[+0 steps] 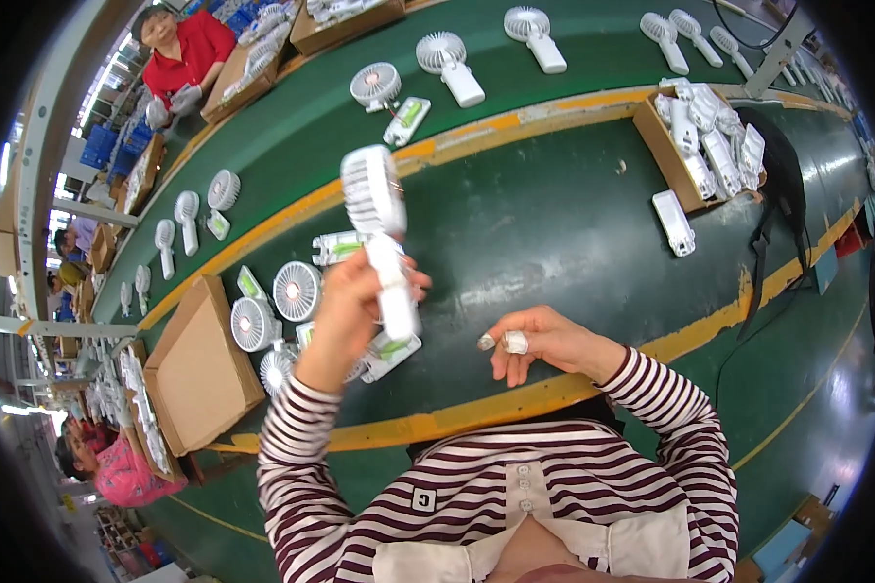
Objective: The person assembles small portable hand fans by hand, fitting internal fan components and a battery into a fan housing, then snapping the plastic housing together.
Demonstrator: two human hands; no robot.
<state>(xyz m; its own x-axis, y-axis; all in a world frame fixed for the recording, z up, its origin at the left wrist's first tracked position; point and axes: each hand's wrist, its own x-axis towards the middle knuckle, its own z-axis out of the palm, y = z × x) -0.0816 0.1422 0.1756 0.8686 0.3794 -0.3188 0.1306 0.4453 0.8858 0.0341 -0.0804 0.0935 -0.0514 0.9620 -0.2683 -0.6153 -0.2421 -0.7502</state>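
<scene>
My left hand is closed around the handle of a white handheld fan, held upright above the green table with its round grille at the top. Just right of it, my right hand hovers by the table's near edge, fingers loosely bent and apart, with nothing visible in it. White wraps cover two of its fingertips. Beneath and left of my left hand lie several fan heads and opened handles with green inner parts, some hidden behind my forearm.
An empty-looking cardboard box stands at the left. At the right, another box is heaped with white handle shells, and a single shell lies beside it. Fans line the conveyor beyond. A black strap hangs nearby. Other people sit left.
</scene>
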